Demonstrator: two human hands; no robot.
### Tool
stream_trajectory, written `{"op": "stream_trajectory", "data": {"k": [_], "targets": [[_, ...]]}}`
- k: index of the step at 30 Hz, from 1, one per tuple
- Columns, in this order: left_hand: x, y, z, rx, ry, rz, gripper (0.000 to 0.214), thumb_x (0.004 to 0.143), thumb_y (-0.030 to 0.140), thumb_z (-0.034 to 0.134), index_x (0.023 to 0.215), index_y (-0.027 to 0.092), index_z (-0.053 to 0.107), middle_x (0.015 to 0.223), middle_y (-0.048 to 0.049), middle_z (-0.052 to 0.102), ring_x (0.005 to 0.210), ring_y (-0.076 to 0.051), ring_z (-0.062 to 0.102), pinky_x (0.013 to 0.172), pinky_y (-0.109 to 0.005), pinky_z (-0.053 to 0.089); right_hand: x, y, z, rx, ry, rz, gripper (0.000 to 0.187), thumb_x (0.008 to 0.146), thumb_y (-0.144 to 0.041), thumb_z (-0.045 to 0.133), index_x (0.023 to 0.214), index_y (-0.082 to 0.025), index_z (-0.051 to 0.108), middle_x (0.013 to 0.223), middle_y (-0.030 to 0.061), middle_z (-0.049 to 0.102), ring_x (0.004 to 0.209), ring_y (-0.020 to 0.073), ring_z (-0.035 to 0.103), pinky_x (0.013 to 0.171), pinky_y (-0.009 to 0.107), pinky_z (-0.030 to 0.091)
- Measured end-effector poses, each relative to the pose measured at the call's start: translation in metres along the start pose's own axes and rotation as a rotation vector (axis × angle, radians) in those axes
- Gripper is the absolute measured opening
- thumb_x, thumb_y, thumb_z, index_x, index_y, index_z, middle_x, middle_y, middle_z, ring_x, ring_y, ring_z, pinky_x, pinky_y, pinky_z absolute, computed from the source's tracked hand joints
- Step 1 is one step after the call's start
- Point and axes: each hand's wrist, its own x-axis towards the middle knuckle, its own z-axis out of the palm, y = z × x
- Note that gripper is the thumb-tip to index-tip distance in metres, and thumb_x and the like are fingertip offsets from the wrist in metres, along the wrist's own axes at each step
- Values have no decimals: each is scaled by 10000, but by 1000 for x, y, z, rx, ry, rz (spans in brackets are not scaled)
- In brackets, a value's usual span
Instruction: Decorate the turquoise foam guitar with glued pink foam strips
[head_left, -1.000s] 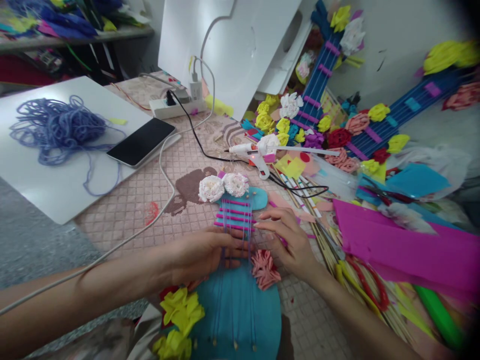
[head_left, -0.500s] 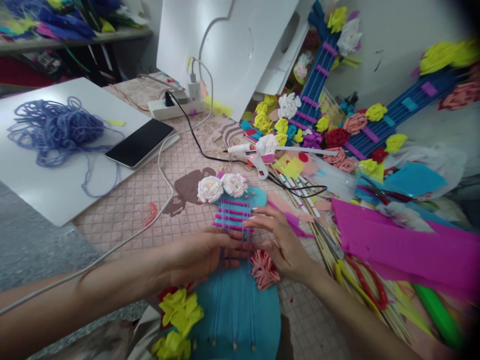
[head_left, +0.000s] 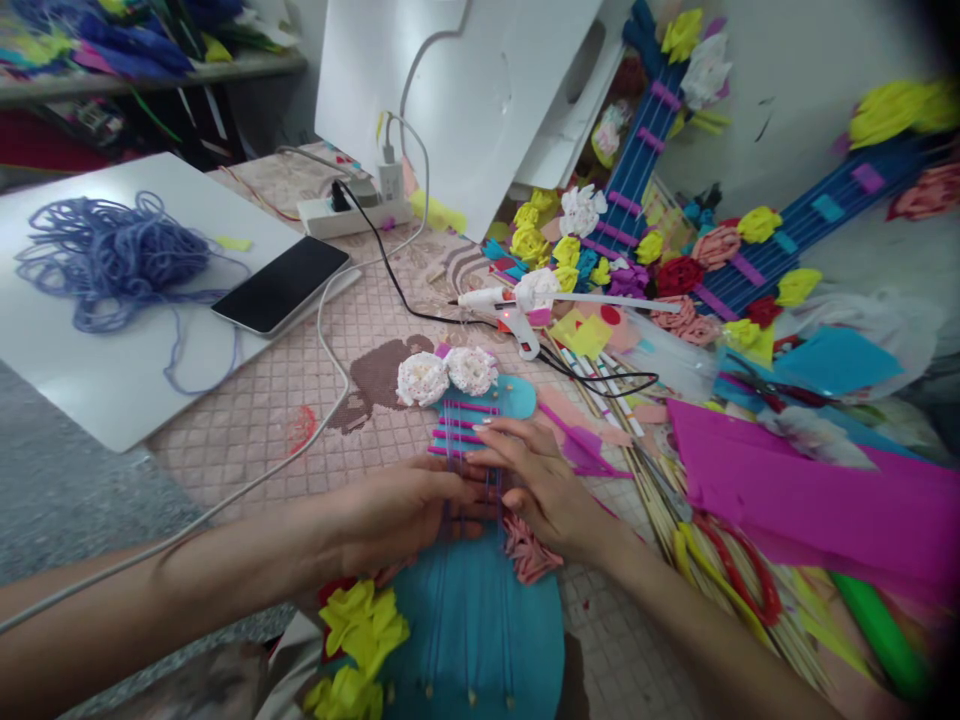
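Note:
A blue foam guitar [head_left: 472, 620] lies flat in front of me, its neck [head_left: 469, 420] crossed by pink strips and purple yarn strings, with two white paper flowers [head_left: 448, 372] at the head. My left hand [head_left: 397, 510] rests palm down on the neck's lower part, fingers stretched flat. My right hand [head_left: 536, 480] lies over the neck from the right, fingers extended onto the pink strips. A pink paper flower [head_left: 529, 555] sits under my right wrist. Yellow paper flowers [head_left: 360, 630] decorate the body's left side.
A white glue gun [head_left: 510, 310] with a black cord lies beyond the guitar. A phone [head_left: 281, 283] and tangled purple yarn [head_left: 105, 255] sit on a white board at left. Magenta foam sheets [head_left: 810, 480], sticks and finished blue guitars [head_left: 637, 150] crowd the right.
My right hand has slid left from beside the neck onto it, its fingers now over the pink strips. My left hand has stayed in place.

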Motion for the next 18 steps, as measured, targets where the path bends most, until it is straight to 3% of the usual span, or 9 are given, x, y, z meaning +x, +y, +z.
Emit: {"op": "stream_trajectory", "data": {"k": [13, 18], "targets": [[0, -2, -6, -56, -61, -10, 230, 786, 72, 551, 979, 121, 666, 944, -75, 700, 970, -189, 614, 914, -321, 386, -2, 0, 0, 85, 36, 44, 534, 972, -535, 212, 1360, -230, 419, 1219, 61, 640, 1275, 227, 403, 1031, 456, 347], [2, -2, -7, -77, -71, -8, 266, 738, 80, 620, 1001, 103, 654, 950, -110, 692, 966, -202, 612, 929, -348, 383, -2, 0, -2, 67, 63, 58, 556, 966, -545, 221, 1390, -220, 376, 1123, 67, 679, 1232, 234, 437, 1017, 465, 360]]}}
